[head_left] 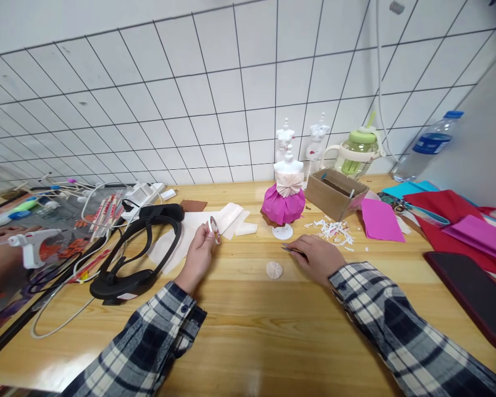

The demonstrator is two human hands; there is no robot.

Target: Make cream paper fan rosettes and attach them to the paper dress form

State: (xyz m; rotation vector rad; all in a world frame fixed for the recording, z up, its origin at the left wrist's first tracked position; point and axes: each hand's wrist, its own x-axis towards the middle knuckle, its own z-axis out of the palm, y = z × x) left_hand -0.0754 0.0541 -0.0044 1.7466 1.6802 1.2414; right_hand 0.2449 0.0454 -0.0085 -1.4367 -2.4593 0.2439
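Observation:
Between the fingers of my left hand [200, 248] is a roll of tape [214, 229], held upright over pale paper sheets [192, 225]. My right hand [314, 256] rests on the table, closed on a thin dark tool with a pointed tip [288, 249], perhaps tweezers. Between the hands lies a small pleated cream paper rosette [274, 270]. Behind it stands a small white dress form [288, 167] wearing a puffed magenta paper skirt [283, 205] and a cream pleated bow [290, 184] at the waist.
White paper scraps [334, 230] lie by a cardboard box [337, 193]. Coloured papers [382, 220], scissors [413, 209] and a phone [471, 298] are on the right. A black headset [136, 281] with cables sits left. Another person's hand is near a glue gun [35, 248].

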